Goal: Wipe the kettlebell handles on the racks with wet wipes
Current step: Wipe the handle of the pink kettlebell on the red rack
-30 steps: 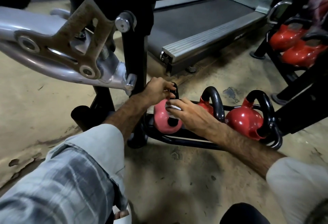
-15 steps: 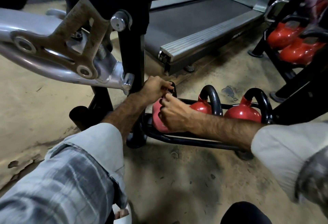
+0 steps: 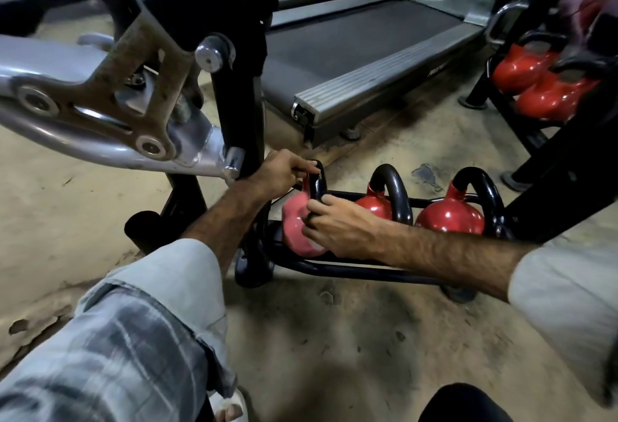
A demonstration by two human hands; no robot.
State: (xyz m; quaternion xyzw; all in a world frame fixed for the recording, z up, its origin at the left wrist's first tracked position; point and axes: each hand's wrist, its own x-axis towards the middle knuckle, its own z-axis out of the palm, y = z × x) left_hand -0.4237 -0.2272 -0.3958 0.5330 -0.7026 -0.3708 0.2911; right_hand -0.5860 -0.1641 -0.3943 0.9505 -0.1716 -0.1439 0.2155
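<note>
Head view: both hands on the pink kettlebell [image 3: 296, 227], leftmost of three on the low floor rack [image 3: 351, 274]. Left hand [image 3: 281, 172] curled round the top of its black handle [image 3: 317, 184]. Right hand [image 3: 337, 227] has fingers curled round the handle's lower leg, near where it meets the bell. Wipe not visible; if present it's hidden under the fingers, can't confirm.

Progress, judged: first bell in the row is being handled now. Two red kettlebells [image 3: 449, 217] beside it on the same rack are untouched by either hand, handles upright. Second rack [image 3: 521, 120] far right carries more red bells [image 3: 548, 97], well apart from the hands. Whether any handle is already clean can't be told. So most of the job looks open.

Surroundings: worn, stained concrete floor [image 3: 334, 338], patchy at left. Treadmill [image 3: 368, 53] deck behind the rack. Silver machine arm with rusty bracket [image 3: 100, 104] overhead left on a black upright. Dim gym lighting.
</note>
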